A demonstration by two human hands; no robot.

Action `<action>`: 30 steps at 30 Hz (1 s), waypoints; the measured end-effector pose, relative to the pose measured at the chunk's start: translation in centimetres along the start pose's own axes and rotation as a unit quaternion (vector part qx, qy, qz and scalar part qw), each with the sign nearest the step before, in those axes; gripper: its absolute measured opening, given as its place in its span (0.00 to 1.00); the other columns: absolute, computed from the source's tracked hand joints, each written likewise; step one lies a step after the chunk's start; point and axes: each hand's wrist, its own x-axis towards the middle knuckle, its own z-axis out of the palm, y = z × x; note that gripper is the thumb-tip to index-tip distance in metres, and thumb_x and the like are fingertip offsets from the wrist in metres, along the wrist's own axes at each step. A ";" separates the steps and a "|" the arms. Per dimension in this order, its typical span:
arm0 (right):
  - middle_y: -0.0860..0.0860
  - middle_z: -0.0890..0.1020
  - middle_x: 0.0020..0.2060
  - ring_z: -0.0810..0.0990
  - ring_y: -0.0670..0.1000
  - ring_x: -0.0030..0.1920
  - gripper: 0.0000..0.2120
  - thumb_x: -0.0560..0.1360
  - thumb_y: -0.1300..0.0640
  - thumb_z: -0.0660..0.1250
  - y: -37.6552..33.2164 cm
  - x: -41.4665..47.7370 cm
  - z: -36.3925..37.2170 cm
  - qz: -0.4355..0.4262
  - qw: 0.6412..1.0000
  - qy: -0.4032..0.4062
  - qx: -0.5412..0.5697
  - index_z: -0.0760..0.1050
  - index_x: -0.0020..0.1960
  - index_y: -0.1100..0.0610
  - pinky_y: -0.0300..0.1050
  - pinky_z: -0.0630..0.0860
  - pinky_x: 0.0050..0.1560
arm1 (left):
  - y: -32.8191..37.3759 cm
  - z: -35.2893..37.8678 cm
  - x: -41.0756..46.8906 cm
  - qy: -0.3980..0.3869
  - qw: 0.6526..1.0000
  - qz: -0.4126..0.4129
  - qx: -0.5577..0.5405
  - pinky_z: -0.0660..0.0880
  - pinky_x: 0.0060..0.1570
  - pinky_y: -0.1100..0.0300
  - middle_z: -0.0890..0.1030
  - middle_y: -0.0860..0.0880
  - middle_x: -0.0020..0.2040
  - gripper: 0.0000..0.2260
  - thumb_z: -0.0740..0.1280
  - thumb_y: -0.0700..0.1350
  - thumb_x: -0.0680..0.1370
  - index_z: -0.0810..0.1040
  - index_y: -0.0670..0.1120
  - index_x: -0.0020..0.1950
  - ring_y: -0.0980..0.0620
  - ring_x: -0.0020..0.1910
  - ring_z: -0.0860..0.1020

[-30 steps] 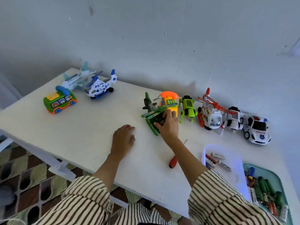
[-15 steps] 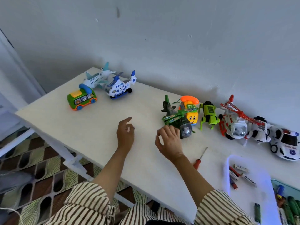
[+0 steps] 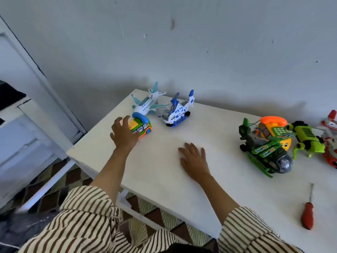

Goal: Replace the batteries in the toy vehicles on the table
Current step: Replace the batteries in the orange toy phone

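Note:
My left hand (image 3: 123,134) is stretched out with fingers spread, just in front of a green and orange toy bus (image 3: 141,126) near the table's far left corner; it hides part of the bus, and I cannot tell if it touches it. My right hand (image 3: 193,159) lies flat and empty on the white table (image 3: 164,179). Behind the bus stand a white toy plane (image 3: 146,104) and a blue and white helicopter (image 3: 177,112). A green helicopter (image 3: 265,152) stands at the right, with a yellow toy phone car (image 3: 273,128) behind it.
A red-handled screwdriver (image 3: 308,209) lies near the table's right front. A lime green toy (image 3: 308,140) and a red and white toy (image 3: 331,143) sit at the right edge of view. The wall runs close behind the toys. The table's left edge drops to a patterned floor.
My right hand has let go of the green helicopter and come to rest flat on the table. My left hand has reached left to the toy bus. The view has swung left.

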 end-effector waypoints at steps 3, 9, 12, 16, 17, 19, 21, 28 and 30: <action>0.46 0.58 0.75 0.50 0.47 0.76 0.21 0.80 0.52 0.54 0.1 0.0 0.1 0.015 1.000 0.006 0.000 0.62 0.72 0.48 0.52 0.42 0.74 | -2.0 0.3 2.4 -0.102 0.994 -0.029 0.017 0.60 0.66 0.41 0.60 0.45 0.74 0.37 0.73 0.48 0.72 0.57 0.51 0.76 0.43 0.72 0.59; 0.47 0.68 0.70 0.61 0.47 0.73 0.17 0.77 0.60 0.60 0.6 0.0 0.2 0.024 0.995 0.063 0.074 0.74 0.64 0.50 0.46 0.47 0.73 | -3.9 1.7 3.0 -0.081 0.986 -0.022 -0.143 0.72 0.53 0.55 0.79 0.43 0.59 0.25 0.76 0.42 0.69 0.73 0.43 0.64 0.42 0.58 0.76; 0.47 0.70 0.69 0.63 0.47 0.72 0.16 0.76 0.61 0.62 0.6 0.1 0.2 0.032 0.992 0.075 0.097 0.76 0.62 0.50 0.46 0.49 0.72 | -3.3 1.2 1.9 -0.073 0.976 -0.028 -0.201 0.75 0.53 0.55 0.80 0.47 0.55 0.24 0.78 0.42 0.67 0.76 0.46 0.61 0.46 0.53 0.78; 0.45 0.69 0.69 0.62 0.45 0.72 0.16 0.75 0.52 0.67 0.6 0.4 -0.4 0.065 0.988 0.018 0.142 0.74 0.62 0.45 0.47 0.48 0.73 | -1.6 0.3 -0.5 -0.119 0.949 0.008 -0.292 0.79 0.47 0.55 0.82 0.50 0.51 0.23 0.79 0.41 0.66 0.78 0.49 0.59 0.51 0.47 0.80; 0.44 0.70 0.69 0.62 0.45 0.72 0.18 0.74 0.48 0.68 0.5 0.3 -1.0 0.076 0.978 -0.012 0.195 0.72 0.63 0.42 0.50 0.48 0.74 | -0.8 0.0 -1.4 -0.136 0.943 0.024 -0.302 0.80 0.45 0.56 0.82 0.51 0.49 0.22 0.79 0.41 0.66 0.78 0.51 0.58 0.55 0.45 0.80; 0.46 0.74 0.65 0.69 0.46 0.68 0.22 0.74 0.46 0.68 0.1 -0.5 -2.7 0.105 0.911 -0.052 0.394 0.66 0.66 0.39 0.52 0.58 0.72 | 1.2 -0.6 -3.2 -0.173 0.934 0.056 -0.308 0.79 0.42 0.58 0.81 0.55 0.46 0.20 0.79 0.43 0.66 0.78 0.53 0.55 0.62 0.42 0.79; 0.50 0.77 0.62 0.75 0.47 0.62 0.28 0.71 0.43 0.70 0.3 -2.3 -4.6 0.107 0.832 -0.052 0.542 0.63 0.67 0.41 0.48 0.69 0.66 | 3.7 -0.9 -4.9 -0.217 0.922 0.088 -0.308 0.79 0.43 0.59 0.82 0.56 0.46 0.21 0.78 0.51 0.64 0.78 0.55 0.55 0.61 0.42 0.80; 0.61 0.81 0.49 0.83 0.57 0.43 0.40 0.62 0.47 0.75 3.3 -9.3 -8.8 0.144 0.683 -0.016 0.716 0.66 0.67 0.63 0.49 0.80 0.47 | 13.4 -0.2 -11.7 -0.281 0.902 0.163 -0.285 0.81 0.44 0.52 0.81 0.51 0.47 0.21 0.66 0.66 0.69 0.79 0.56 0.56 0.54 0.46 0.81; 0.63 0.81 0.48 0.83 0.56 0.39 0.43 0.60 0.44 0.78 4.8 -11.6 -10.2 0.158 0.644 0.001 0.748 0.67 0.66 0.64 0.49 0.80 0.45 | 15.8 0.2 -14.0 -0.305 0.879 0.175 -0.323 0.81 0.40 0.54 0.80 0.48 0.54 0.19 0.61 0.63 0.76 0.77 0.54 0.59 0.52 0.50 0.80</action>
